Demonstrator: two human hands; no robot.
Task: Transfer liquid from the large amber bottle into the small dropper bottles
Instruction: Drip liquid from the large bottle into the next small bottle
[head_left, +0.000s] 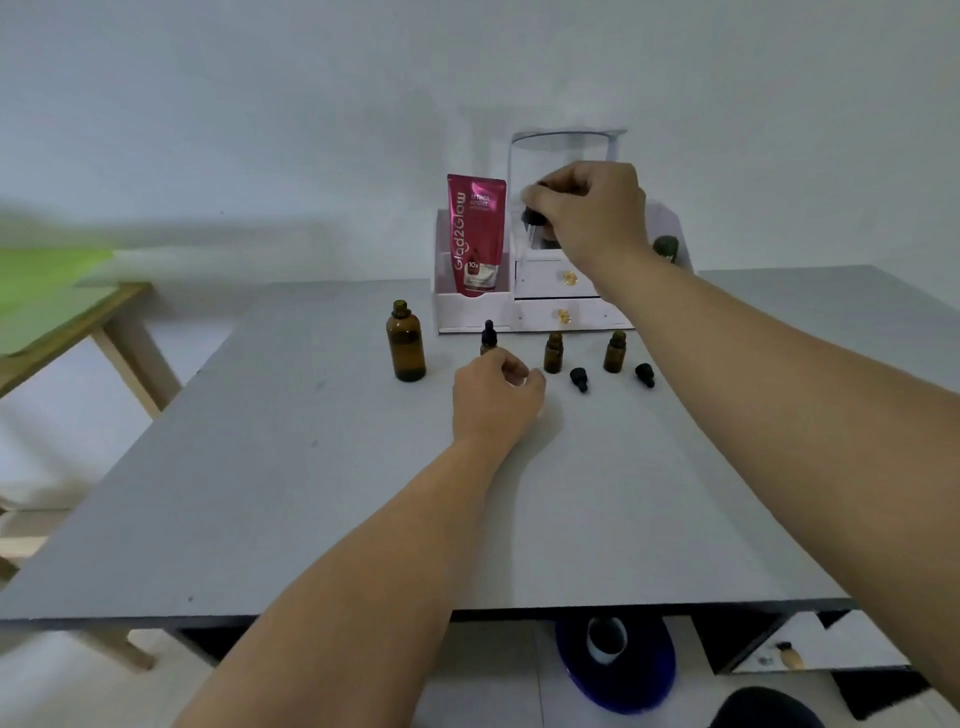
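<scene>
The large amber bottle (405, 343) stands uncapped at the left of the grey table (311, 493). My right hand (589, 208) is raised above the bottles, pinching a black dropper cap (532, 221) whose glass pipette hangs down. My left hand (493, 397) curls around the base of a small amber bottle (488, 335) that carries a black dropper top. Two more small amber bottles, the middle one (554, 353) and the right one (615, 352), stand open. Two loose black dropper caps, one (578, 379) and another (645, 375), lie in front of them.
A white organiser with drawers (550, 306) stands at the back, holding a red pouch (475, 234) and a dark object (666, 247). A wooden table with a green surface (52, 312) is at the left. A blue object (615, 665) lies on the floor below the table edge.
</scene>
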